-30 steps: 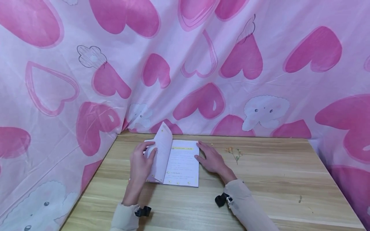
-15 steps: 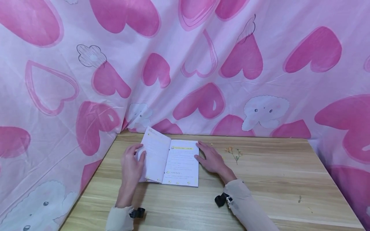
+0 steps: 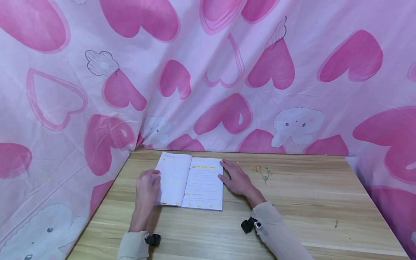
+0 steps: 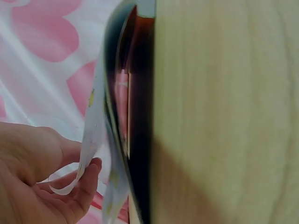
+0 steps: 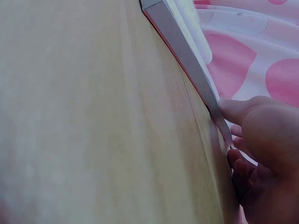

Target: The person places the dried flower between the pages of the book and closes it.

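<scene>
An open book [image 3: 204, 187] lies on the wooden table, its white pages printed with text and small yellow marks. At its left edge my left hand [image 3: 146, 189] pinches a page [image 4: 91, 121] between thumb and fingers; the left wrist view shows that page curving up off the leaves below. My right hand [image 3: 238, 178] rests on the book's right edge, fingers near the top corner and thumb [image 5: 233, 109] on the page side. The right wrist view shows the thick page block [image 5: 187, 56] from its edge, above a reddish cover. Some right fingertips are hidden behind the book.
Right of the book, a small dried flower sprig [image 3: 257, 168] lies on the table [image 3: 302, 209]. Pink heart-patterned cloth [image 3: 224, 112] hangs behind the table and at both sides. Black wrist cameras sit on both beige sleeves [image 3: 277, 224].
The left hand has moved left and turned a page over; that page, raised at first, now lies nearly flat on the left side. The right hand has stayed at the right edge.
</scene>
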Tool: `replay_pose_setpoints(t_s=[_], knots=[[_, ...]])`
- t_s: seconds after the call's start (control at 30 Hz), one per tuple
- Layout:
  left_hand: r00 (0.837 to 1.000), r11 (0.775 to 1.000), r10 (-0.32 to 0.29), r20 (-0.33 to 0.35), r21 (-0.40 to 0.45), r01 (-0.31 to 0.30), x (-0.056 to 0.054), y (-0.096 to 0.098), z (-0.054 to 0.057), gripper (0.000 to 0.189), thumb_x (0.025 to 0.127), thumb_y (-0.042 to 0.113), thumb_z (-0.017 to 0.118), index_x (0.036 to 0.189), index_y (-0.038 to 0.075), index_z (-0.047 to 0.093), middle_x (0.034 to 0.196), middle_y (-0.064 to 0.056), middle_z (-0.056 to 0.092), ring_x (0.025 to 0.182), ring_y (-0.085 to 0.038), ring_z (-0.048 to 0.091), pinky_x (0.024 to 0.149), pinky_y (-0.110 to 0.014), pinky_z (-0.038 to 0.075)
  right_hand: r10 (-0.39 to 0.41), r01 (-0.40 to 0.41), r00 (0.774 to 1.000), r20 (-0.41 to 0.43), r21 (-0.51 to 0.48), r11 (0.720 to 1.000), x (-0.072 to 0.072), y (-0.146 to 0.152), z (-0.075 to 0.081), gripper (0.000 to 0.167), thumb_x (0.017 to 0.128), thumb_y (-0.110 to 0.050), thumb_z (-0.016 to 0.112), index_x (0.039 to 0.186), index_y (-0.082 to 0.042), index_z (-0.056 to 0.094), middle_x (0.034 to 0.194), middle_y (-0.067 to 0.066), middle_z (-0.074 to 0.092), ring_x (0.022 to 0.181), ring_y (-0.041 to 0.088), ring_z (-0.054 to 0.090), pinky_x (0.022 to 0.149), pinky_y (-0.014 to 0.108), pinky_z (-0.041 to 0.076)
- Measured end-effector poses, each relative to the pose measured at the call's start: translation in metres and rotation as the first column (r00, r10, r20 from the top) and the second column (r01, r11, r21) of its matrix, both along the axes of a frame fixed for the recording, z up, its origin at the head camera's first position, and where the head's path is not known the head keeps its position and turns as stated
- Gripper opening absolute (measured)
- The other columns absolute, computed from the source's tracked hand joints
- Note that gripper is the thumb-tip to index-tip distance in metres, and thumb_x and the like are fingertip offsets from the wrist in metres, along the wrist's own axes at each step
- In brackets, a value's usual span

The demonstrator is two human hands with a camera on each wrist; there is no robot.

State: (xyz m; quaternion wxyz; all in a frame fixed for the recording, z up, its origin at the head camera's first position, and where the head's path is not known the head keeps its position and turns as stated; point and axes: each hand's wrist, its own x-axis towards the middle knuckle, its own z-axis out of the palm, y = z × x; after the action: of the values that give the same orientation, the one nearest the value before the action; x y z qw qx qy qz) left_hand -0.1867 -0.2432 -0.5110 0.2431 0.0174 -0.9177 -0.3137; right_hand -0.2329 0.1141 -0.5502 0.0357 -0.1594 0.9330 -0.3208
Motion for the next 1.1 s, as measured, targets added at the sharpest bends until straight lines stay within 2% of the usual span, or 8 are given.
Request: replay_pose_setpoints(t_s=[0.2, 0.37, 0.57, 0.67, 0.73, 0.83, 0.97, 1.1], knots=[[0.993, 0.999, -0.037, 0.110, -0.014, 0.039, 0.000, -0.005, -0.011, 0.023, 0.091, -0.010, 0.071, 0.110, -0.001, 0.080, 0.119, -0.031, 0.075, 0.120, -0.049, 0.069, 0.104, -0.061, 0.054, 0.004, -0.004, 1.000, 0.011, -0.014, 1.000, 0.001, -0.001, 0.001, 0.067, 0.110, -0.042, 0.061, 0.169, -0.017, 0.039, 0.180, 0.002, 0.029, 0.167, 0.035, 0.027, 0.131, 0.063, 0.029], [0.975, 0.995, -0.067, 0.213, -0.053, 0.080, 0.001, -0.003, -0.013, 0.028, 0.096, -0.007, 0.065, 0.111, 0.006, 0.085, 0.128, -0.031, 0.070, 0.125, -0.048, 0.065, 0.107, -0.062, 0.052, 0.002, -0.001, 1.000, 0.016, -0.026, 1.000, 0.002, -0.002, 0.002, 0.067, 0.110, -0.041, 0.061, 0.169, -0.016, 0.039, 0.180, 0.002, 0.029, 0.167, 0.036, 0.026, 0.130, 0.065, 0.028], [0.945, 0.981, -0.008, 0.326, -0.179, 0.070, 0.001, 0.006, -0.013, 0.026, 0.099, 0.013, 0.071, 0.122, 0.008, 0.082, 0.146, -0.033, 0.060, 0.139, -0.053, 0.054, 0.108, -0.071, 0.047, -0.003, 0.004, 1.000, 0.013, -0.022, 1.000, 0.003, -0.002, 0.002, 0.066, 0.111, -0.039, 0.061, 0.169, -0.016, 0.039, 0.180, 0.003, 0.029, 0.167, 0.036, 0.026, 0.131, 0.063, 0.028], [0.939, 0.966, 0.014, 0.343, -0.246, 0.075, 0.000, 0.013, -0.013, 0.031, 0.100, 0.019, 0.073, 0.129, 0.010, 0.078, 0.155, -0.030, 0.054, 0.143, -0.054, 0.050, 0.104, -0.074, 0.046, -0.008, 0.009, 1.000, 0.017, -0.035, 0.999, 0.003, -0.003, 0.003, 0.066, 0.110, -0.039, 0.062, 0.168, -0.015, 0.040, 0.179, 0.004, 0.030, 0.166, 0.035, 0.027, 0.132, 0.060, 0.027], [0.950, 0.961, -0.026, 0.313, -0.254, 0.110, -0.002, 0.018, -0.013, 0.033, 0.100, 0.014, 0.073, 0.133, 0.013, 0.076, 0.153, -0.028, 0.057, 0.141, -0.052, 0.054, 0.104, -0.073, 0.047, -0.011, 0.012, 1.000, 0.018, -0.047, 0.999, 0.003, -0.003, 0.003, 0.066, 0.110, -0.038, 0.063, 0.167, -0.015, 0.041, 0.179, 0.004, 0.031, 0.166, 0.035, 0.028, 0.133, 0.059, 0.026], [0.957, 0.946, -0.145, 0.253, -0.248, 0.209, -0.005, 0.025, -0.013, 0.044, 0.098, -0.001, 0.068, 0.138, 0.015, 0.074, 0.146, -0.027, 0.066, 0.136, -0.049, 0.061, 0.104, -0.070, 0.050, -0.013, 0.014, 1.000, 0.010, -0.064, 0.998, 0.003, -0.004, 0.001, 0.064, 0.110, -0.036, 0.063, 0.166, -0.013, 0.043, 0.179, 0.006, 0.032, 0.166, 0.036, 0.029, 0.134, 0.058, 0.025], [0.936, 0.925, -0.238, 0.258, -0.234, 0.299, -0.009, 0.035, -0.012, 0.049, 0.098, -0.007, 0.061, 0.138, 0.017, 0.076, 0.141, -0.027, 0.068, 0.134, -0.048, 0.064, 0.103, -0.070, 0.050, -0.025, 0.025, 1.000, 0.004, -0.083, 0.996, 0.003, -0.006, 0.001, 0.062, 0.110, -0.035, 0.064, 0.164, -0.012, 0.046, 0.178, 0.008, 0.034, 0.165, 0.037, 0.030, 0.133, 0.058, 0.025], [0.926, 0.936, -0.251, 0.282, -0.174, 0.307, -0.013, 0.042, -0.012, 0.033, 0.102, 0.008, 0.066, 0.133, 0.009, 0.077, 0.143, -0.027, 0.067, 0.137, -0.049, 0.061, 0.107, -0.070, 0.049, -0.048, 0.048, 0.999, 0.005, -0.098, 0.994, 0.005, -0.007, 0.000, 0.058, 0.109, -0.033, 0.066, 0.161, -0.013, 0.051, 0.176, 0.009, 0.037, 0.164, 0.037, 0.032, 0.133, 0.059, 0.027]])
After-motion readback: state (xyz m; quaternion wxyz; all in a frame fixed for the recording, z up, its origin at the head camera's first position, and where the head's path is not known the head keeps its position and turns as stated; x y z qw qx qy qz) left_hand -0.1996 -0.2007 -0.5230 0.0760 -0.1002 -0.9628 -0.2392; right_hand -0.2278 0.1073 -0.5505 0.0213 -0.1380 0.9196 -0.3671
